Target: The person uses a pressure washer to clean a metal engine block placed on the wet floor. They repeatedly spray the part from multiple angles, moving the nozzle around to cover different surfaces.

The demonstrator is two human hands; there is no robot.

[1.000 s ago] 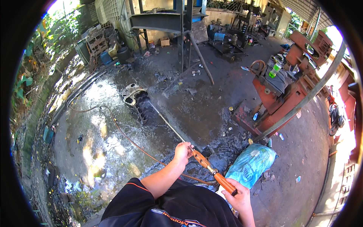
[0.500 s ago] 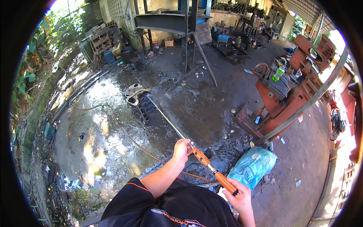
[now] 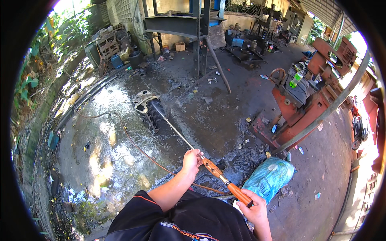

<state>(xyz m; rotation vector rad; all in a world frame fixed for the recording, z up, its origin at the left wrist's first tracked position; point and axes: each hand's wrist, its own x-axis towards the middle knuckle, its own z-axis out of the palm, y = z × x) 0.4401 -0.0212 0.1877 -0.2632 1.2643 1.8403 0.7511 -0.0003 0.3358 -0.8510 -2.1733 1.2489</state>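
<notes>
Both my hands hold a long spray lance (image 3: 212,168) with an orange grip and a thin metal tube. My left hand (image 3: 191,161) is closed round the tube just ahead of the orange part. Farther back, my right hand (image 3: 255,207) is wrapped round the rear of the grip. The lance slants away to the upper left, where a pale streak of spray leaves its tip. That spray meets a dark engine block (image 3: 155,123) with a pale, holed end plate (image 3: 145,96), lying on the wet floor. A brown hose (image 3: 139,147) curves over the ground to the left.
A bulging blue plastic bag (image 3: 270,178) lies close to my right hand. Beyond it stands rusty red machinery (image 3: 299,114), with a long pole (image 3: 321,117) slanting across it. A dark steel frame (image 3: 199,48) rises at the far side. Blue and black containers (image 3: 117,61) sit at far left.
The lance tip has shifted slightly, and the spray now strikes a little left along the block. Both hands keep their hold, and the engine block stays in place.
</notes>
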